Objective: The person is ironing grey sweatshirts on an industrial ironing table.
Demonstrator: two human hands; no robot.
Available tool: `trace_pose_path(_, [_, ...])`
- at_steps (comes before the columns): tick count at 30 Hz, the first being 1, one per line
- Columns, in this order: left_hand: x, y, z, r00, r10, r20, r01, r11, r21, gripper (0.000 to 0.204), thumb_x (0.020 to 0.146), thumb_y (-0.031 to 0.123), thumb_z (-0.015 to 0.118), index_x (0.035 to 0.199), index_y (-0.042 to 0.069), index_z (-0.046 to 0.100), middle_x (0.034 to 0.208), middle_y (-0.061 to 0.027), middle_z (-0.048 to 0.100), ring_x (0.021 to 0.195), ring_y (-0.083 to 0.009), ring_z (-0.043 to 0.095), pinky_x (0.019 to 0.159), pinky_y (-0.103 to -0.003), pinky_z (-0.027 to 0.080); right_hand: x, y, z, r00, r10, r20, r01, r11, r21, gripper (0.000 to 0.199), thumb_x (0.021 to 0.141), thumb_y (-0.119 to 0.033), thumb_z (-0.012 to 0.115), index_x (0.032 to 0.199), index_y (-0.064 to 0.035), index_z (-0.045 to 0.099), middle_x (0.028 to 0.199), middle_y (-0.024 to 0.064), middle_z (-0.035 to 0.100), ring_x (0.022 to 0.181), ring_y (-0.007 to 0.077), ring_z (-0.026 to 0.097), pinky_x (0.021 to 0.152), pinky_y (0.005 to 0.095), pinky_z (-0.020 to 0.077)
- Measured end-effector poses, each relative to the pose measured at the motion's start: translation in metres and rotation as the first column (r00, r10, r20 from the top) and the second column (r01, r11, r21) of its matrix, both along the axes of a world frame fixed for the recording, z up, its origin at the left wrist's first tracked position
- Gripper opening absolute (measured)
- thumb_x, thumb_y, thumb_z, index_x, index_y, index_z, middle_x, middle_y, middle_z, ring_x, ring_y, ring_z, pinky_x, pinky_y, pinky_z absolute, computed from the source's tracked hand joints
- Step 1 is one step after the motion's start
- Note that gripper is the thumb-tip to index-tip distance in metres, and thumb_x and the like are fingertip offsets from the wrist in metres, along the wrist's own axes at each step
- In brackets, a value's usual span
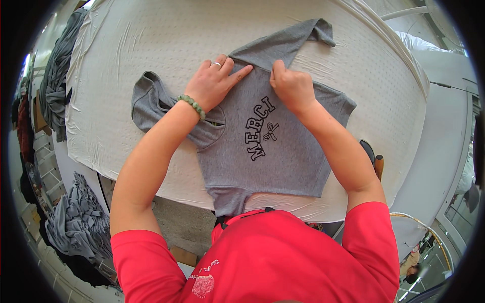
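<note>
A grey hooded sweatshirt [298, 156] lies spread on the table, turned sideways, with dark outlined lettering and a small bow on its front. Its hood [146, 101] is at the left, and one sleeve [283, 43] stretches to the far side. The other sleeve hangs over the near edge by my body. My left hand [214, 78], wearing a ring and a green bead bracelet, is at the far shoulder; its fingers are curled at the cloth's edge, thumb stretched over the fabric. My right hand [293, 86] is closed, pinching the cloth near that sleeve's seam.
The table [126, 50] has a padded, cream cloth cover. A wooden-handled tool [379, 166] and a dark object lie by my right forearm. Heaps of grey garments [78, 217] are at the left, below the table; more grey cloth [58, 76] hangs farther back.
</note>
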State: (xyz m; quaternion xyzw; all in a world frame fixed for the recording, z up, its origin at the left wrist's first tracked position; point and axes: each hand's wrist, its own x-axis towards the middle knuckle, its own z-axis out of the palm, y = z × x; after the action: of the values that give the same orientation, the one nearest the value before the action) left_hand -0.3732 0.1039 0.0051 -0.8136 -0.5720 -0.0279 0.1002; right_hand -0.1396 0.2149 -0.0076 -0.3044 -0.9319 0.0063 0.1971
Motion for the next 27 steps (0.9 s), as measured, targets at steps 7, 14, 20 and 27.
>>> trace_pose_path(7, [-0.009, -0.005, -0.001, 0.997, 0.035, 0.063, -0.037, 0.999, 0.034, 0.054, 0.095, 0.017, 0.055, 0.15, 0.02, 0.058, 0.124, -0.0083, 0.06, 0.121, -0.0247, 0.059, 0.089, -0.039, 0.05, 0.0, -0.011, 0.023, 0.983, 0.184, -0.02, -0.185, 0.979, -0.083, 0.012, 0.092, -0.016, 0.068, 0.098, -0.0054, 0.067, 0.091, 0.0086, 0.07, 0.084, 0.0239, 0.072, 0.068, 0.0385, 0.0575])
trace_pose_path(14, [-0.01, -0.01, 0.002, 0.993, 0.003, 0.122, -0.004, 1.0, 0.014, 0.054, 0.094, 0.017, 0.055, 0.148, 0.016, 0.059, 0.127, -0.0073, 0.06, 0.121, -0.0232, 0.059, 0.093, -0.039, 0.05, -0.015, -0.018, 0.014, 0.971, 0.23, -0.058, -0.235, 0.967, -0.1, 0.034, 0.09, -0.015, 0.069, 0.12, 0.0016, 0.07, 0.127, 0.0147, 0.067, 0.118, 0.0288, 0.065, 0.096, 0.042, 0.0543])
trace_pose_path(20, [-0.006, -0.003, 0.004, 0.984, 0.073, 0.164, -0.068, 0.997, -0.037, 0.055, 0.094, 0.017, 0.055, 0.149, 0.014, 0.058, 0.133, -0.0059, 0.059, 0.125, -0.0231, 0.057, 0.1, -0.04, 0.047, -0.006, -0.065, 0.007, 0.983, 0.175, 0.057, -0.174, 0.985, -0.02, 0.047, 0.088, -0.018, 0.071, 0.129, 0.0058, 0.067, 0.144, 0.0174, 0.061, 0.133, 0.0339, 0.058, 0.115, 0.0451, 0.0453])
trace_pose_path(27, [-0.021, -0.008, 0.004, 0.992, 0.072, 0.099, -0.066, 0.996, -0.068, 0.059, 0.094, 0.016, 0.054, 0.152, 0.01, 0.055, 0.14, -0.0045, 0.058, 0.129, -0.0227, 0.056, 0.105, -0.04, 0.046, -0.024, -0.066, 0.011, 0.996, -0.007, -0.092, -0.02, 0.957, -0.288, 0.06, 0.089, -0.025, 0.074, 0.138, 0.0066, 0.061, 0.149, 0.0182, 0.058, 0.139, 0.0345, 0.054, 0.119, 0.0469, 0.0401])
